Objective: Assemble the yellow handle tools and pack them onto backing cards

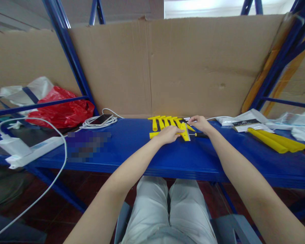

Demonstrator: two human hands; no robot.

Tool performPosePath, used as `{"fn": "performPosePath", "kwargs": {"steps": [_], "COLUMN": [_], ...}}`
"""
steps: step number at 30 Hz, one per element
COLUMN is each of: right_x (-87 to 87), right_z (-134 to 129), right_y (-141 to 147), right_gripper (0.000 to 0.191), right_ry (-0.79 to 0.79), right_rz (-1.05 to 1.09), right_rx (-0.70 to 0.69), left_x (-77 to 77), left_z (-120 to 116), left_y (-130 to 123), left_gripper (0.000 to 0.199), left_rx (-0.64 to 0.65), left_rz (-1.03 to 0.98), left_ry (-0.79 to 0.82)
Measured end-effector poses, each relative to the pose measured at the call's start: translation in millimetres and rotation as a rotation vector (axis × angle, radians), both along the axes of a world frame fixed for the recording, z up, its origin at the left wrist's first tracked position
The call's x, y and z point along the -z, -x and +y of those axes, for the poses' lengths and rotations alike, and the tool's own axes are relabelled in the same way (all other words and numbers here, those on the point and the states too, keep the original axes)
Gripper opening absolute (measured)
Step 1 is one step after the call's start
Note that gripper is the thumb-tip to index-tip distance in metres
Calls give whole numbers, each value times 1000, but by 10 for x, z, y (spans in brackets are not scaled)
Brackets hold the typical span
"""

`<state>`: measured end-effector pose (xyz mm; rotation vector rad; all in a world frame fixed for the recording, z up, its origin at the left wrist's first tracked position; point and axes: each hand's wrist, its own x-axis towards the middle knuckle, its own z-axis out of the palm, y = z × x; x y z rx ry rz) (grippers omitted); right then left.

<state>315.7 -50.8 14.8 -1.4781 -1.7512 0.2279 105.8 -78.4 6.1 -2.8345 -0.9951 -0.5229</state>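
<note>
Gripping a yellow scraper (185, 133) low over the middle of the bench (132, 149), with the left hand (168, 135) closed around its handle and the wide head turned right, perhaps to leave that end open to the other side. Holding the right hand (198, 122) apart from the left, just beyond that head, with fingers bent; cannot tell, at this size, about any small thing between the fingertips. Note a screwdriver (201, 135) just right of the head, close under the right wrist, probably put there for quick pickup. Find more scrapers (155, 125) lined up along the far edge, side by side, likely for easy counting and to free the near area. At right, see long yellow pieces (268, 140) beside white packets (246, 125), well apart from the hands, perhaps to avoid crowding. At left, see a phone (101, 119) among coiled cable (91, 127), seemingly parked out of the way.
</note>
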Motion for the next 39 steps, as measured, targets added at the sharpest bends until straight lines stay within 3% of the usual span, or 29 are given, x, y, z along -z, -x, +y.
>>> {"fn": "performPosePath", "kwargs": {"steps": [4, 8, 24, 31, 35, 39], "right_x": [34, 40, -23, 1, -16, -76], "right_z": [-29, -56, -142, -137, -157, -220], "right_y": [150, 212, 303, 358, 382, 364], "right_gripper": [7, 7, 15, 11, 11, 13], "right_ry": [-28, -27, 135, 185, 168, 358], "right_rz": [117, 140, 98, 271, 512, 735], "right_rx": [-176, -235, -124, -63, -6, -172], "left_x": [5, 1, 4, 4, -3, -13], "left_z": [9, 4, 10, 9, 23, 54], "left_y": [0, 3, 5, 7, 4, 3], "left_gripper": [35, 36, 36, 35, 34, 35], "left_rx": [17, 7, -1, -2, -2, -48], "left_rz": [-4, 9, 41, 17, -24, -78], "left_ry": [5, -4, -39, -61, -62, -54]}}
